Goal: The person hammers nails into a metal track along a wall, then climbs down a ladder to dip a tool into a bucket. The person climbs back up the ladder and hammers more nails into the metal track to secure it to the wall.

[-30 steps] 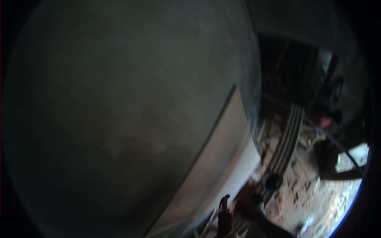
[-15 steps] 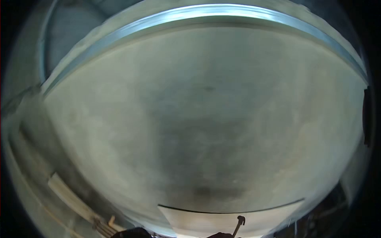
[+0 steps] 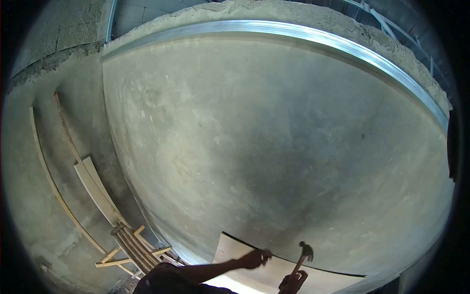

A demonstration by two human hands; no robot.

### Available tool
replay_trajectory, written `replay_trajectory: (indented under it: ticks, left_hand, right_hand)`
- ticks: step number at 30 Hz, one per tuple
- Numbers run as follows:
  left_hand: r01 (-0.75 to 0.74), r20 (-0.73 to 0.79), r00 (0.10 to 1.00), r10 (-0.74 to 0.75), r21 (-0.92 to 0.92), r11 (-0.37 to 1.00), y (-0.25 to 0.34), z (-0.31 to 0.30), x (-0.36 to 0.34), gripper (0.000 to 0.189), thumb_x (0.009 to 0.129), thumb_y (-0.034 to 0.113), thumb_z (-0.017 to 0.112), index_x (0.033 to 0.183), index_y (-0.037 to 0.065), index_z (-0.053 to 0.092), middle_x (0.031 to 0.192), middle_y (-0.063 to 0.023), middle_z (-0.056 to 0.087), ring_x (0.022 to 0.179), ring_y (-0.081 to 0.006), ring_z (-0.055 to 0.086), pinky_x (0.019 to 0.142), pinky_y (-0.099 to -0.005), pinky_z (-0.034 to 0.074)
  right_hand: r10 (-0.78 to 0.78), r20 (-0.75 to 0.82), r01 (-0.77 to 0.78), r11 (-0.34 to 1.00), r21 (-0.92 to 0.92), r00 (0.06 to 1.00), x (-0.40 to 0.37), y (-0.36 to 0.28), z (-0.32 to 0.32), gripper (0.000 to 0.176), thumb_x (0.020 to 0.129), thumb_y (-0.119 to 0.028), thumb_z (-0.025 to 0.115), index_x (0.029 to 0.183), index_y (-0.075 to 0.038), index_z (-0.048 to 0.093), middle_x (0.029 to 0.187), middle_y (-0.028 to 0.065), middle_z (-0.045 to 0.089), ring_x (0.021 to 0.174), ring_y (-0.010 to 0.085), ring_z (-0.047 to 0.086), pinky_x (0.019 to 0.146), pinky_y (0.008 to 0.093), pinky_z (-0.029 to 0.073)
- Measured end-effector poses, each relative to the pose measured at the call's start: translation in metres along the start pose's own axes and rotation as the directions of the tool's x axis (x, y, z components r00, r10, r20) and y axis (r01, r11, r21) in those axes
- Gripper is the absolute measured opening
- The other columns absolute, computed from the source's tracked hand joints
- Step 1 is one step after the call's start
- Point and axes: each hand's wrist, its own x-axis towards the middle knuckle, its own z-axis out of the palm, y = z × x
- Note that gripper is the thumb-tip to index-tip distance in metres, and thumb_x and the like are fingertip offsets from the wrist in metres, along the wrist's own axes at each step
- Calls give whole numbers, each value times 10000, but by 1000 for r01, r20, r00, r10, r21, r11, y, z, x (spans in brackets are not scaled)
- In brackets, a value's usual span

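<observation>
A claw hammer (image 3: 297,264) is upright in my right hand (image 3: 293,282), its fingers wrapped round the handle and the head raised above the board's top edge. To its left, my left hand (image 3: 255,259) is closed at the upper edge of a pale flat board (image 3: 227,251). Whatever sits in the left fingers, if anything, is too small to make out. The board stands low against a grey plastered wall (image 3: 196,147), with a dark line along its top edge. My left forearm crosses in front of the board's left part.
Several bundled poles (image 3: 134,247) and wooden crosspieces stand at the lower left. A pale plank (image 3: 98,188) and a long thin batten (image 3: 54,181) lean on the left wall. High up, a shiny metal channel (image 3: 274,28) runs across the wall.
The view has tilted and turned, and is sharper. My left hand and forearm have come into view at the board's top edge. More of the right hand and hammer shows.
</observation>
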Motion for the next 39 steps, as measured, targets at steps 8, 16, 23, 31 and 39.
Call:
replay_trajectory:
  ticks: [8,16,23,31,39]
  left_hand:
    - [-498,-449,192,873,722,481,325,-217,55,50,926,86,678,922,53,715,917,-87,732,862,-203,705,786,-334,545]
    - [-501,-260,-217,941,857,122,532,-334,108,241,995,264,611,1088,68,718,1068,-79,723,960,-187,665,904,-341,507]
    - [-590,-330,-204,922,793,153,551,-311,142,176,1024,99,528,1106,12,657,1112,-108,714,1051,-173,658,954,-320,506]
    - [-411,-244,-144,959,896,166,559,-334,101,189,1009,154,550,1095,55,686,1069,-88,722,992,-180,657,908,-329,497]
    - [-426,-105,-274,956,905,-23,561,-387,96,127,964,95,571,1009,23,666,944,-115,730,878,-235,706,820,-346,531]
  right_hand:
    - [-219,84,218,976,29,972,-10,-96,71,230,1053,-304,470,1069,-77,437,562,-32,405,396,48,363,338,221,304]
    - [-442,171,459,707,-538,881,-32,-92,94,172,1051,-270,435,1106,-108,434,641,-4,460,468,64,398,393,239,338]
    - [-62,25,66,983,-171,998,-45,-91,85,323,1033,-344,498,1119,-35,462,677,21,527,585,94,489,521,300,412]
    - [-196,28,197,961,-194,980,-54,-100,94,223,1040,-292,497,1100,-81,455,666,-6,504,535,70,458,467,265,383]
    - [-246,66,246,969,7,967,-42,-118,122,168,1059,-296,461,1048,-133,424,546,-44,365,382,44,334,320,222,270]
